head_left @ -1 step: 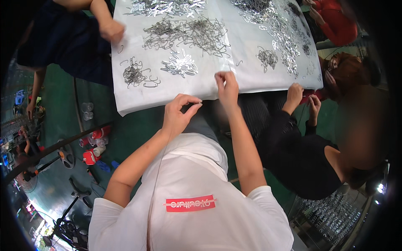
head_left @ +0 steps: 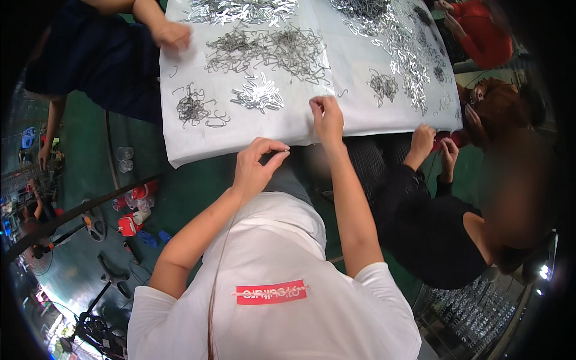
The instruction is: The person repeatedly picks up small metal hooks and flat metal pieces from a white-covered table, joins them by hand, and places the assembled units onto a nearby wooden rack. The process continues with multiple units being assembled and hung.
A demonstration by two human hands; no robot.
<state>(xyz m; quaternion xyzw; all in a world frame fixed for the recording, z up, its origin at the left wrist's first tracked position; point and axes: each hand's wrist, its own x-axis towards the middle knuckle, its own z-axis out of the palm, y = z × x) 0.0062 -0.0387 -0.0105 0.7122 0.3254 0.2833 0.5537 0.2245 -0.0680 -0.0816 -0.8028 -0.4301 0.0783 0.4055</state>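
Observation:
My left hand [head_left: 259, 167] is just off the near edge of the white-covered table [head_left: 252, 133], with thumb and forefinger pinched on something tiny that I cannot make out. To its right, my right hand [head_left: 329, 123] is raised by the table edge, its fingertips curled together. Whatever the right fingers hold, if anything, is hidden. Nearest to them on the cloth are a small pile of shiny flat metal pieces [head_left: 258, 95] and a single bent wire hook [head_left: 342, 93]. A pile of wire hooks [head_left: 192, 109] rests farther left.
Larger heaps of wire hooks [head_left: 270, 51] and shiny metal pieces [head_left: 240, 11] cover the far table. A co-worker's hand [head_left: 174, 37] is at the far left edge. Another co-worker in black [head_left: 429, 234] sits close on my right. Red containers [head_left: 129, 225] stand on the green floor.
The co-worker's hand at the far left has shifted a little to the right over the table. My right hand has risen very slightly; my left hand keeps its pinch.

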